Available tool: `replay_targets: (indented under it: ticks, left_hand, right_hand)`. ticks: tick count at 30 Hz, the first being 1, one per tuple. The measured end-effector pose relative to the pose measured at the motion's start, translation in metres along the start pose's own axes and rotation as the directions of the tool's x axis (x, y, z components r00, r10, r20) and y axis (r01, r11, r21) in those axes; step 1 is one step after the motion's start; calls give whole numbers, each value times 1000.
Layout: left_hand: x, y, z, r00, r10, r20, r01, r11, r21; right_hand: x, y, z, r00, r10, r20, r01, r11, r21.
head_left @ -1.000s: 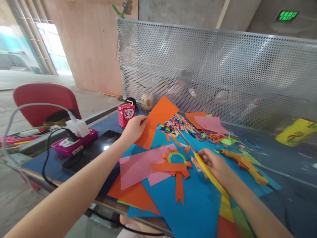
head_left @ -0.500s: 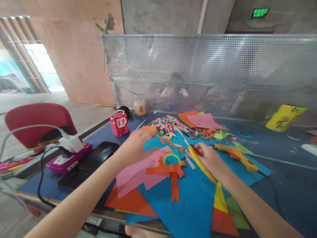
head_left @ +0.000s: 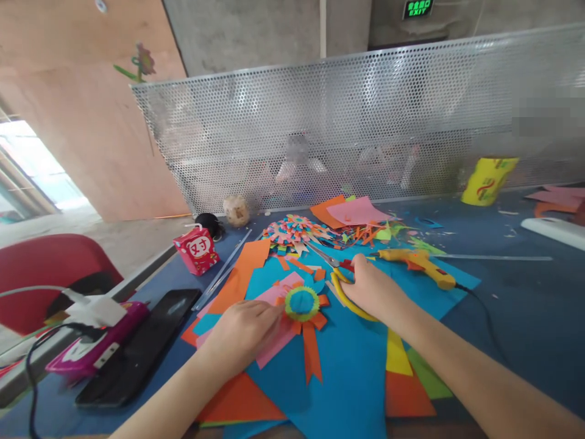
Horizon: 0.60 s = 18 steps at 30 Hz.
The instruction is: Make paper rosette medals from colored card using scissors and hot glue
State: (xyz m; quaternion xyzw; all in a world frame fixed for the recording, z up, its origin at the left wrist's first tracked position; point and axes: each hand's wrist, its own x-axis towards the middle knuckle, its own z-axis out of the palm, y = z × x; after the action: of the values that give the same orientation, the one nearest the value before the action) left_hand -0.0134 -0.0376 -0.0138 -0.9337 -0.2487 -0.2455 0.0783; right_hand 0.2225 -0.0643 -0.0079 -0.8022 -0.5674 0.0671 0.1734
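Note:
My right hand (head_left: 372, 285) is closed on a pair of scissors (head_left: 343, 296) with yellow and red handles. The blades point up and left, toward a pile of multicoloured paper rosettes (head_left: 297, 228). My left hand (head_left: 244, 332) has its fingers curled and pressed together at the left edge of a paper rosette (head_left: 316, 312); what they pinch is hidden. This rosette has a blue centre, a green fringed ring, orange loops and an orange tail. It lies on blue paper (head_left: 342, 378), beside a pink sheet (head_left: 269, 350).
A yellow hot glue gun (head_left: 420, 263) lies to the right, its cord trailing off. On the left are a phone (head_left: 137, 347), a purple power strip (head_left: 103, 350) and a red drink carton (head_left: 197, 250). A perforated metal screen (head_left: 256, 134) stands behind the paper scraps (head_left: 372, 233).
My left hand has come down to the rosette's left side. The orange strip across the rosette no longer shows there. My right hand still holds the scissors. The view has turned right.

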Motion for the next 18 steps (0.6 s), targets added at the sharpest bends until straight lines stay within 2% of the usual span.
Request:
replay_targets:
  ticks: [1,2,4,5,7,9,10,12,15,18]
  left_hand:
    - [1,0,-2,990,-140,12,140,988,-59]
    - [2,0,-5,954,-296,45,300,944,-141]
    - [6,-1,-9,824,-544,156,561,748,-356]
    - [8,-2,-11,763,-603,232,631,618,-469]
    - [11,-4,-11,667,-644,375,700,369,-611]
    - [12,-6,-7,593,-653,471,743,218,-633]
    - [12,-7,-5,574,-654,493,753,184,-632]
    - [12,-7,0,586,-627,513,743,163,-649]
    - [10,-7,6,628,-587,511,708,159,-688]
    - [7,-8,9,644,-565,515,697,156,-700]
  right_hand:
    - [0,1,1,1000,-8,-14,8,1000,-11]
    - [0,1,2,999,-25,-28,24,1000,-3]
    - [0,2,2,995,-69,-68,72,997,39]
    - [0,2,3,989,-103,-102,109,993,49]
    - [-1,1,3,956,-223,-189,231,973,19]
    - [-3,-1,5,893,-380,-241,392,920,4]
    - [-4,-2,7,865,-442,-240,461,887,28]
    - [-6,-5,13,835,-511,-203,539,835,111]
    - [-6,-9,21,835,-533,-136,550,819,162]
    - [-2,-9,26,853,-509,-116,522,828,205]
